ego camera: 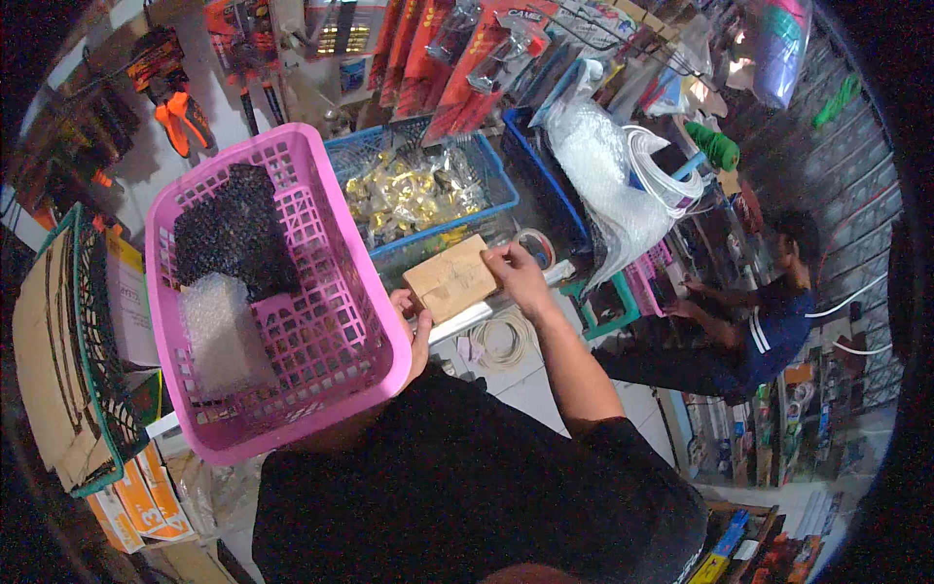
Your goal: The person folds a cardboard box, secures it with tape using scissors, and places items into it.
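A small, flat brown cardboard box [452, 279] is held between my two hands. My right hand [516, 274] pinches its right edge between thumb and fingers. At its lower left corner, the fingers of my left hand [414, 332] grip it, partly hidden by the rim of a pink plastic basket [398, 343]. In that basket lie a black bundle [233, 230] and a bubble-wrapped packet [222, 336]. Just beyond the box stands a blue basket [438, 223] of small bagged brass-coloured parts [408, 190]. A roll of tape [536, 247] lies right of the box.
Bubble wrap [591, 146] and a coil of white cable [664, 175] are at the upper right. Orange-handled pliers [179, 124] hang at the upper left. Another person [773, 328] crouches or sits at the right, beside shelves. Cardboard sheets [51, 350] stand in a green basket at the left.
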The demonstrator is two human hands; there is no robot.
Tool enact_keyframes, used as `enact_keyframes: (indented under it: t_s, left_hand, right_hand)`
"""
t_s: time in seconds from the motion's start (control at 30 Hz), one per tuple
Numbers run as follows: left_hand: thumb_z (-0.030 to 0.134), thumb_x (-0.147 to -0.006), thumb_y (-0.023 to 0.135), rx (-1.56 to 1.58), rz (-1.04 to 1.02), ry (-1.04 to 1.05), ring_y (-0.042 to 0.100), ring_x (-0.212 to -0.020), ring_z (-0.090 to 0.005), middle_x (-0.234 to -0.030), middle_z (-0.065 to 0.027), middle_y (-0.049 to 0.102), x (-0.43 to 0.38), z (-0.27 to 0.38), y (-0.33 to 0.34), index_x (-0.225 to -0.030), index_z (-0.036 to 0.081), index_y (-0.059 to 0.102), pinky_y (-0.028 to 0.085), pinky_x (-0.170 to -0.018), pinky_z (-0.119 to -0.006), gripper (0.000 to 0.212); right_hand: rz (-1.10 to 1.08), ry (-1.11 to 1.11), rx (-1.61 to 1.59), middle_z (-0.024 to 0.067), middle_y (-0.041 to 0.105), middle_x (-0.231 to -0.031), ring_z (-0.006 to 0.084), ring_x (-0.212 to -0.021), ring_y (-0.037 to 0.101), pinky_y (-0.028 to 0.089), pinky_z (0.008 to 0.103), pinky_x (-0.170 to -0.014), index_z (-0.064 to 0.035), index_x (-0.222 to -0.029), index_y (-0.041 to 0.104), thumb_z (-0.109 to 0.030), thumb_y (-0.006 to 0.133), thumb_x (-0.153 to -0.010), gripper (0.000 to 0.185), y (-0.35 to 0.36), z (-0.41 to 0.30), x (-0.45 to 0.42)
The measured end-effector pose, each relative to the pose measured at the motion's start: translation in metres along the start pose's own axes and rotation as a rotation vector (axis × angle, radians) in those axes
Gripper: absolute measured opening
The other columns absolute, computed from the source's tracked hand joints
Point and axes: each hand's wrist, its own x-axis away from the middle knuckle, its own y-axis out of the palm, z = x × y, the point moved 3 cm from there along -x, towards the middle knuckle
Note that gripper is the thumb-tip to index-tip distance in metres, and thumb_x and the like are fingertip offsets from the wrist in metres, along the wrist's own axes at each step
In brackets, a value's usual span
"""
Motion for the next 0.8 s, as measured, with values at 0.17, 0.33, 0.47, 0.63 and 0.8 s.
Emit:
enact_keyframes:
  t_s: [0.17,0.33,0.47,0.63,0.8]
  left_hand:
    - [0.002,-0.082,0.051,0.095,-0.021,-0.037,0.039,-0.088,-0.0188,-0.092,-0.0083,0.038,0.002,-0.011,0.002,-0.116,-0.001,0.036,0.033,-0.081,-0.031,0.038]
    - [0.001,-0.082,0.05,0.13,-0.023,-0.049,0.039,-0.088,-0.0182,-0.093,-0.0073,0.037,0.003,-0.004,0.001,-0.117,0.0,0.037,0.033,-0.081,-0.03,0.037]
    - [0.001,-0.082,0.05,0.013,-0.037,0.023,0.04,-0.086,-0.0168,-0.093,-0.0066,0.037,0.001,0.01,-0.005,-0.118,0.0,0.038,0.034,-0.08,-0.029,0.038]
    - [0.001,-0.082,0.05,0.071,-0.026,-0.054,0.041,-0.086,-0.0153,-0.092,-0.0055,0.038,0.003,0.007,-0.005,-0.121,0.001,0.038,0.036,-0.075,-0.028,0.041]
    - [0.003,-0.085,0.047,0.024,-0.001,0.013,0.046,-0.086,-0.0198,-0.091,-0.0088,0.044,0.004,0.002,-0.006,-0.121,0.0,0.039,0.037,-0.08,-0.031,0.037]
  right_hand:
    - [0.046,0.06,-0.216,0.0004,0.057,-0.075,0.0094,-0.069,0.05,0.041,0.0242,-0.063,-0.0012,-0.08,0.06,-0.028,0.055,-0.088,0.028,-0.003,0.0,0.001]
    - [0.088,-0.088,-0.058,0.0005,0.057,-0.068,0.0078,-0.061,0.049,0.04,0.0233,-0.057,-0.0004,-0.083,0.062,-0.026,0.058,-0.085,0.026,0.002,-0.005,0.007]
    - [0.14,-0.089,0.061,0.002,0.057,-0.067,0.0087,-0.061,0.049,0.041,0.0244,-0.057,0.0001,-0.079,0.062,-0.031,0.061,-0.083,0.031,0.005,-0.007,0.01]
    - [0.088,0.03,-0.097,0.0015,0.06,-0.071,0.0093,-0.067,0.05,0.041,0.0245,-0.065,0.0002,-0.081,0.064,-0.033,0.056,-0.086,0.034,-0.005,0.01,-0.001]
    - [0.091,-0.04,-0.007,0.0019,0.059,-0.071,0.0081,-0.064,0.05,0.039,0.0239,-0.059,-0.0014,-0.079,0.063,-0.03,0.055,-0.087,0.031,-0.002,0.001,0.004]
